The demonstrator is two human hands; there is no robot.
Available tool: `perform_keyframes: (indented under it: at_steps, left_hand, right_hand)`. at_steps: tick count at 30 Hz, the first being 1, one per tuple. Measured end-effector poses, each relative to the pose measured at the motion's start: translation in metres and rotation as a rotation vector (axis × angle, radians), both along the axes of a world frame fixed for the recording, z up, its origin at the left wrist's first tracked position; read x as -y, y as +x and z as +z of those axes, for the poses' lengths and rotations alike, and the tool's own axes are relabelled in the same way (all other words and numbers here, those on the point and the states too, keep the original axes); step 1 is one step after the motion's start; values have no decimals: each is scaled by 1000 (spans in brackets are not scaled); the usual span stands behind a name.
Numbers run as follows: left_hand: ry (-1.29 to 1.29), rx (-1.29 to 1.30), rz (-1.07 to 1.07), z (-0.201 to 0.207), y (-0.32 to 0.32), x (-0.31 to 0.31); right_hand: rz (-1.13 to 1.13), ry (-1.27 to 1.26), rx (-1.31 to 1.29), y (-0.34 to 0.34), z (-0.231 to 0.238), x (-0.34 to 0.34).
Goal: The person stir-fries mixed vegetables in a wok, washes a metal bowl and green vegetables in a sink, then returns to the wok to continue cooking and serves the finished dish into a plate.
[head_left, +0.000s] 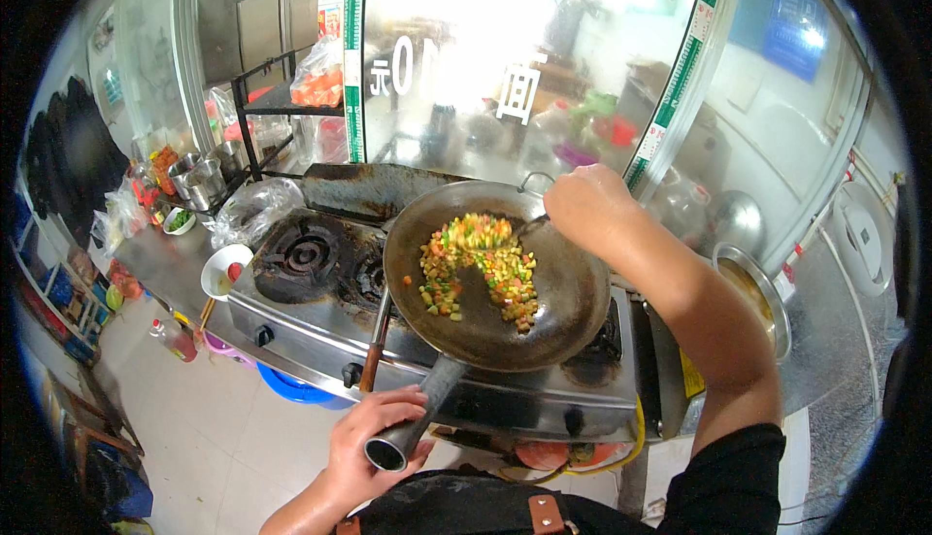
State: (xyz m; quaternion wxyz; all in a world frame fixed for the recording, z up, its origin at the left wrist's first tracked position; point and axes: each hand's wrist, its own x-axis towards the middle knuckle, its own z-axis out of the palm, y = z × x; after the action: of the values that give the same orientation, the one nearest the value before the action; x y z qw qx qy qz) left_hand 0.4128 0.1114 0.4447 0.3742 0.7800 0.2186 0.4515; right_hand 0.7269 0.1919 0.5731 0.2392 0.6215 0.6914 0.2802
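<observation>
A large round-bottomed wok (573, 292) sits on the stove, its hollow metal handle pointing toward me. My left hand (374, 438) is closed around that handle near its open end. Diced vegetables (510, 287) in green, yellow and orange lie in the wok's middle and left. My right hand (587, 195), above the far right rim, is closed on a ladle (529, 227). A heap of the dice covers the ladle's head, so its shape is mostly hidden. A wooden-handled utensil (372, 365) leans by the wok's left side, near my left hand but apart from it.
Left of the wok, the stove (291, 307) has bare burners. A white bowl (223, 271) and a clear plastic bag (254, 210) lie beside it. To the right stands a metal basin (752, 287). A glass partition (466, 79) rises behind. Below are a blue basin (291, 386) and a bottle (173, 339).
</observation>
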Motion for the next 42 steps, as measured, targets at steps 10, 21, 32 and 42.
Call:
perform_keyframes:
  at_steps: [10, 21, 32, 42]
  left_hand:
    - [46, -1, 1, 0, -1, -5]
    - [74, -19, 13, 4, -4, -5]
    - [54, -25, 22, 4, -3, -1]
    - [81, -45, 5, 1, 3, 1]
  right_hand:
    - [-253, -236, -60, 34, 90, 49]
    - [-340, -148, -56, 38, 48, 43]
    - [201, 143, -118, 74, -31, 0]
    - [140, -306, -16, -28, 46, 66]
